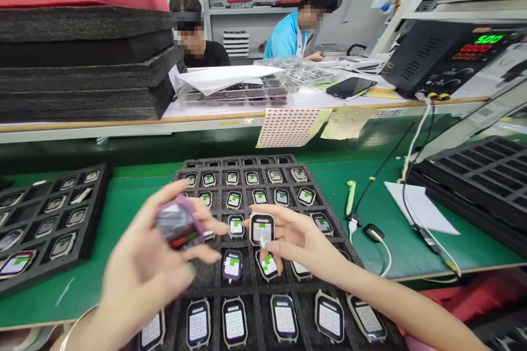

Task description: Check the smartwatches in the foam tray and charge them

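Note:
My left hand point(144, 263), smeared by motion, grips a purple-cased smartwatch point(178, 225) without a strap; its screen looks dark with a little red. In my right hand point(298, 233) a pale-cased smartwatch point(262, 229) is pinched between thumb and fingers, its lit screen showing a white grid and a green block. Both hands are over a black foam tray point(251, 279) whose compartments hold several more watch cases. One purple-cased watch point(233, 266) lies in the tray between my hands, and pale-cased watches point(198, 322) fill the near row.
A second foam tray point(96, 219) with watches lies at left. At right are a charging cable with a black puck point(374, 232), white paper point(420, 205) and stacked black trays point(481, 175). The shelf carries foam sheets point(82, 66), a phone point(351, 86) and a power supply point(448, 57). Two people sit beyond.

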### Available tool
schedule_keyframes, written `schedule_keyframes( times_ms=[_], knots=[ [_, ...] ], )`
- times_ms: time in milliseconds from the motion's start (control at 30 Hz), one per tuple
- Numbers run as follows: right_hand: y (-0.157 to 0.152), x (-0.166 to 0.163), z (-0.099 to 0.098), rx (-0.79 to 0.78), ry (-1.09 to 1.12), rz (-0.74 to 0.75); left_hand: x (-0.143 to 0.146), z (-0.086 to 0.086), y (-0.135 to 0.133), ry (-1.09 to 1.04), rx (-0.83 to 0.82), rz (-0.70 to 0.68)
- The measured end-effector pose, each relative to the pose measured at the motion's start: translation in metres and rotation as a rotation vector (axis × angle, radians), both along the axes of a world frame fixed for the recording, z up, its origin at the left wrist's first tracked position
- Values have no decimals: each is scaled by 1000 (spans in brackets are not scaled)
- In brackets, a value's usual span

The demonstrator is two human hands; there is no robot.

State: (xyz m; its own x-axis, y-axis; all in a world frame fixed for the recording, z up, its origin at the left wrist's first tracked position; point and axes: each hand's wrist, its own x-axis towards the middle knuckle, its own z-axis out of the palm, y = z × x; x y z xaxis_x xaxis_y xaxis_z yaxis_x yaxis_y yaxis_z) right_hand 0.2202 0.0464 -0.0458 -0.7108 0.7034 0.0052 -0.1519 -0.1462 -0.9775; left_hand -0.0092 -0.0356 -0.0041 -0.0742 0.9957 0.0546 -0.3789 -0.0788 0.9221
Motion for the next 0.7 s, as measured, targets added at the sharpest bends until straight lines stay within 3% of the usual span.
schedule_keyframes(
  times_ms=[167,267,400,533,700],
  knots=[
    [4,2,-3,25,0,-32,20,-26,40,-35,-137,-247],
    [5,3,-4,68,-77,-90,24,-45,43,-34,-117,-308],
    [5,1,-4,137,-171,-167,25,-55,38,-86,-38,-404],
    [6,0,-2,135,-164,-188,26,-55,37,-73,-12,-405],
    [4,5,-2,62,-118,-98,25,-56,41,-22,-37,-324]
  ],
)
